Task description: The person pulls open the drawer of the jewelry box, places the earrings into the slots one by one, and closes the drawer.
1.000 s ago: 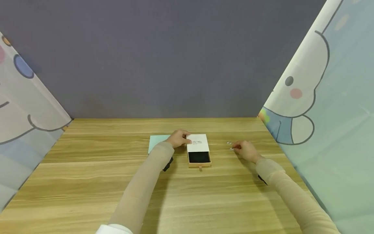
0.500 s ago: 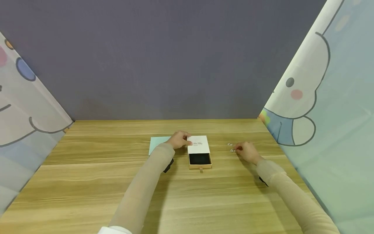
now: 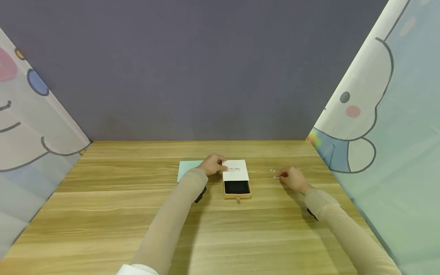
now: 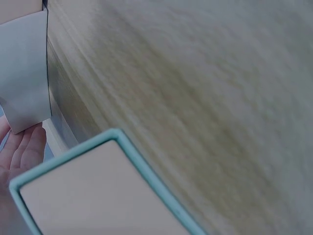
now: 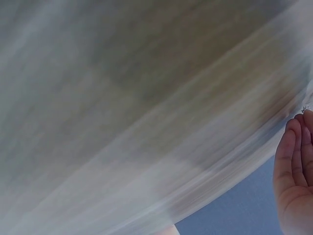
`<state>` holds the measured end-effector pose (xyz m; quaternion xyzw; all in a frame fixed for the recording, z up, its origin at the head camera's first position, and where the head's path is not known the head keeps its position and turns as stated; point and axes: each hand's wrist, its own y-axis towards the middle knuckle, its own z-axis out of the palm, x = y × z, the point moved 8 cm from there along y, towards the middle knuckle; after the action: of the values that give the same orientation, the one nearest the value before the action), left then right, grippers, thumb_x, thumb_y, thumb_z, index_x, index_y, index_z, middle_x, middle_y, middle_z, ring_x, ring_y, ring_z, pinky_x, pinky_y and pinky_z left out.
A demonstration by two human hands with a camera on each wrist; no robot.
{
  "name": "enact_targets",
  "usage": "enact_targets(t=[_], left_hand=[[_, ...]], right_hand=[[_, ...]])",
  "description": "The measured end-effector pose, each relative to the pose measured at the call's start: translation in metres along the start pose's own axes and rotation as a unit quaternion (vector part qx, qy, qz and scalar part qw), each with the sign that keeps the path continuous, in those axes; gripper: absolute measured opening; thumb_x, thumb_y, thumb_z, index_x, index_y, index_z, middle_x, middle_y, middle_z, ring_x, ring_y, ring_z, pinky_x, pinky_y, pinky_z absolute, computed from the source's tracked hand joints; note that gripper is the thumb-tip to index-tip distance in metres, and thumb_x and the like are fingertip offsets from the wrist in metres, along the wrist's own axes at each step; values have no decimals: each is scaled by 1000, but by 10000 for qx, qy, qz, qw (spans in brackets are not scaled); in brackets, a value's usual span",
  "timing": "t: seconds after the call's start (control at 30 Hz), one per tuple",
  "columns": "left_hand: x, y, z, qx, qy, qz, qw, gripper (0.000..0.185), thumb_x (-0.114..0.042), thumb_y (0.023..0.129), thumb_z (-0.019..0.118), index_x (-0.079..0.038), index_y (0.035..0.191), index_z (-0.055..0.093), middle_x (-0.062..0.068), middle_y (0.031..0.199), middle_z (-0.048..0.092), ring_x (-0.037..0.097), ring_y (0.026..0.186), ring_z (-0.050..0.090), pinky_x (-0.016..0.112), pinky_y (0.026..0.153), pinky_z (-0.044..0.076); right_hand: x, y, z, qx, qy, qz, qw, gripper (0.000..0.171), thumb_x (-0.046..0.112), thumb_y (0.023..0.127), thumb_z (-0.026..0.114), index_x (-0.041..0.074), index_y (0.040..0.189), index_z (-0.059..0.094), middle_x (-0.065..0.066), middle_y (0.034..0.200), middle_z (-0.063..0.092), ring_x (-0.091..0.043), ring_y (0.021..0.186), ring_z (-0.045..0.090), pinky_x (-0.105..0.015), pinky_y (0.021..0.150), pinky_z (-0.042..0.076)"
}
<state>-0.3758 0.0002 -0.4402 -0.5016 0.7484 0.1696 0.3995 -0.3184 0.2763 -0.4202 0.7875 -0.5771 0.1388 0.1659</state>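
Right hand [image 3: 293,179] pinches at a small earring [image 3: 275,177] on the table; left hand [image 3: 213,165] grips the open box [image 3: 235,178], its tray unfilled at six o'clock.

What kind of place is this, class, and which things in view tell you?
Probably a staged tabletop recording booth: a bare light wooden table, a plain grey-purple backdrop wall, and cartoon-printed fabric side screens closing it in.
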Motion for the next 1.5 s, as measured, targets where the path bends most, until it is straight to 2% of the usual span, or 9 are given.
enact_targets(t=[0.2,0.43,0.63,1.03,1.3,1.5], left_hand=[[0,1,1,-18,16,-8,10000,53,-26,83,68,-10,131,52,7,132,51,24,120,47,39,99,42],[1,2,2,-50,43,36,10000,52,-26,84,68,-10,131,52,8,130,53,20,113,51,37,95,44],[0,1,1,-48,1,6,10000,52,-26,83,68,-12,131,52,7,131,52,22,116,50,38,96,43],[-1,0,0,-50,-39,14,10000,51,-26,84,68,-12,131,52,7,131,52,23,117,49,39,97,43],[2,1,0,-79,3,49,10000,53,-26,83,68,-11,131,52,7,130,52,19,108,52,36,93,44],[0,0,-1,-35,-69,13,10000,52,-26,84,68,-12,131,52,7,128,54,18,104,52,35,90,45]], right_hand=[[-2,-1,-1,36,43,106,9999,9,3,83,63,-1,89,69,-15,87,68,-27,78,64,-39,69,53],[-1,0,-5,14,309,251,9992,12,6,85,62,-2,91,69,-16,88,69,-28,80,64,-38,70,53],[3,3,-14,-201,516,360,9978,15,7,86,62,-4,93,69,-20,91,68,-32,83,65,-40,72,53],[16,10,-21,-99,734,436,9963,17,10,86,62,-3,96,69,-19,94,68,-32,87,64,-40,74,53],[26,14,-23,22,962,540,9939,19,14,88,61,0,99,69,-17,99,67,-31,92,63,-41,77,52],[33,15,-28,-109,1078,524,9927,18,15,87,63,2,97,70,-17,98,68,-32,92,63,-41,75,52]])
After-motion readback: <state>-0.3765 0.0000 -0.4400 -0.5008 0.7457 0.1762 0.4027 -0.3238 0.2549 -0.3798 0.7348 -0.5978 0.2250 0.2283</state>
